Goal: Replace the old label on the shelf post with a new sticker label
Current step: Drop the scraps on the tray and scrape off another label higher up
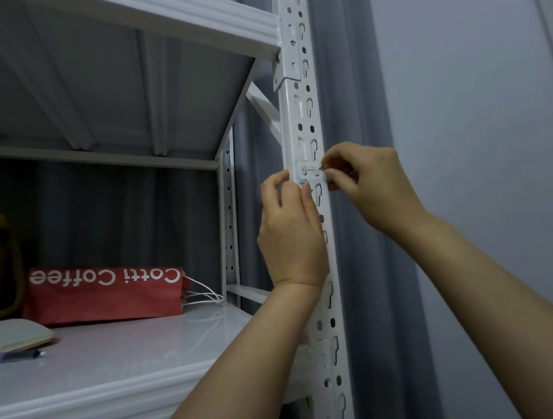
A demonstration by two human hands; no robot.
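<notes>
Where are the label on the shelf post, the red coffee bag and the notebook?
label (308, 171), head view: its marked face.
red coffee bag (105, 294), head view: its printed side.
notebook (10, 334), head view: its cover.

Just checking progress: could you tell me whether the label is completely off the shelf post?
No, the label sits on the shelf post, with the left hand and right hand at its edges.

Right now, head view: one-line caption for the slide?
Both hands, left hand and right hand, work a small label on the white shelf post.

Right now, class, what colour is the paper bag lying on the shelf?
Red with white lettering; the head view shows the paper bag best.
</notes>
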